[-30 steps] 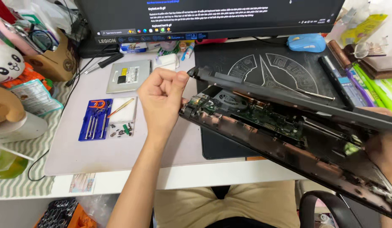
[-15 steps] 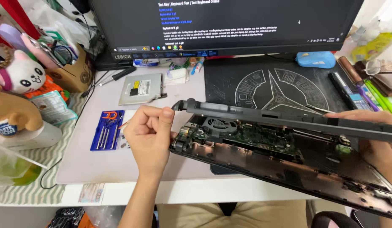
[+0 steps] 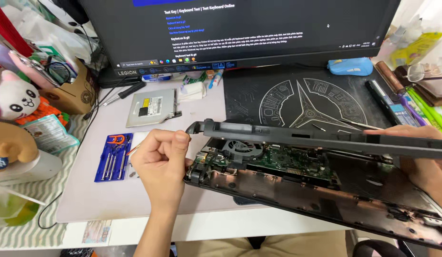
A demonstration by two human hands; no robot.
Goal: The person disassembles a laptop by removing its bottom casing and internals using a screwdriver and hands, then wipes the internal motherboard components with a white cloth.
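A dark laptop lies opened up across the desk's front edge. Its bottom case (image 3: 325,204) shows the green circuit board (image 3: 287,159) and a round fan (image 3: 241,146). The upper cover (image 3: 297,137) is lifted a little above the case, hinged apart at the left. My left hand (image 3: 159,164) is curled into a fist against the case's left corner, thumb tip just below the cover's left end; nothing shows inside the fingers. My right hand (image 3: 423,162) grips the cover's right part, fingers on top and palm beneath.
A grey optical drive (image 3: 152,107) and a blue screwdriver set (image 3: 111,157) lie left of the laptop. Behind are a black desk mat with a star emblem (image 3: 306,100), a large monitor (image 3: 240,28) and a blue mouse (image 3: 349,66). Plush toys (image 3: 14,97) and pens (image 3: 387,97) crowd the sides.
The laptop has come down flatter and closer to the desk. My left hand left the cover's corner and now sits as a fist by the case's left corner.
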